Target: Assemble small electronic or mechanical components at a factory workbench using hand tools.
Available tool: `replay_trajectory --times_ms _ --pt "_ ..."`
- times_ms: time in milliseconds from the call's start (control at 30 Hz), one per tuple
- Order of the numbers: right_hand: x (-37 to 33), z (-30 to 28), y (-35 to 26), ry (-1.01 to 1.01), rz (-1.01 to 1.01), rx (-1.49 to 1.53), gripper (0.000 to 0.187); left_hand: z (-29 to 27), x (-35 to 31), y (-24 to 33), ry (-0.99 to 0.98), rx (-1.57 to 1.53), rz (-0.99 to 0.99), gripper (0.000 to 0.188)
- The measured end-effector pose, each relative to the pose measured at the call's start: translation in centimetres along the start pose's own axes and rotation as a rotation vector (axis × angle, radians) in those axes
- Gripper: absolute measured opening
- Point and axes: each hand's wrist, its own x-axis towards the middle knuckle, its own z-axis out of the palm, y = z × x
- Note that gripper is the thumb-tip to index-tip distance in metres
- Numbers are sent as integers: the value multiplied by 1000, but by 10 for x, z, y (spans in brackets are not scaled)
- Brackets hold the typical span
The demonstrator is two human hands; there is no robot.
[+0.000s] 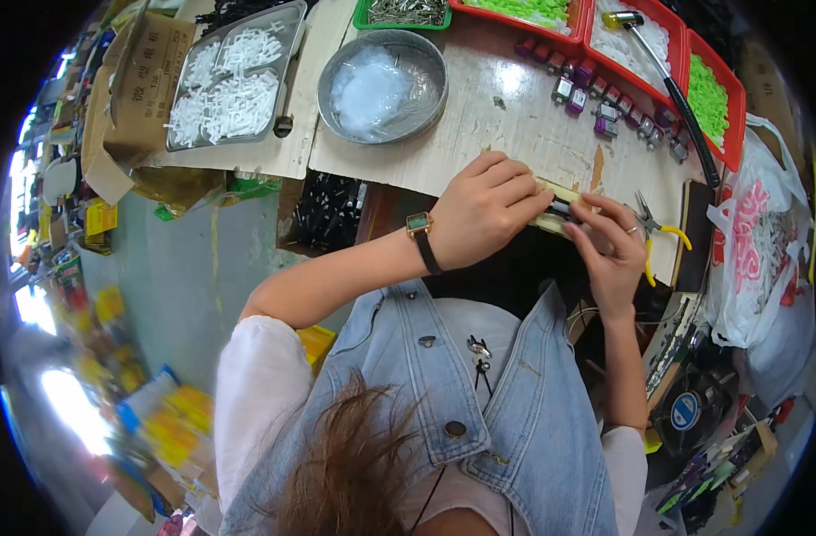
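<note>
Both hands work together right of the frame's centre, at the near edge of the table (pixel 479 165). Left hand (pixel 490 217): fingers bent and bunched, tips at the left end of a small dark piece (pixel 560 208); thumb hidden, so cannot tell whether it pinches. Right hand (pixel 617 252): half open, fingers curved, thumb apart from forefinger, tips at the piece's right end; whether they clamp it, cannot tell. Piece lies between the hands, a cream block (pixel 564 191) just beside it. Pliers with yellow handles (pixel 660 232) just right of the right hand. Upper right: small purple-and-silver parts (pixel 607 112) in loose rows, a hammer (pixel 672 89) slanting beyond. Upper centre: round metal bowl (pixel 433 94).
</note>
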Motion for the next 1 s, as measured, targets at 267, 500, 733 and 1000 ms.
replay_trajectory --times_ms 267,500,733,1000 --pt "50 -31 -38 -127 -130 -284 56 -7 15 3 -102 -11 39 21" --pt "368 -132 61 136 -92 -1107 27 -16 19 -4 -66 -125 -43 42" --pt "422 -118 133 -187 -152 -1119 33 -68 -65 17 534 -39 -448 30" --pt "296 -26 21 -83 -412 -631 31 46 -422 121 425 380 -2210 39"
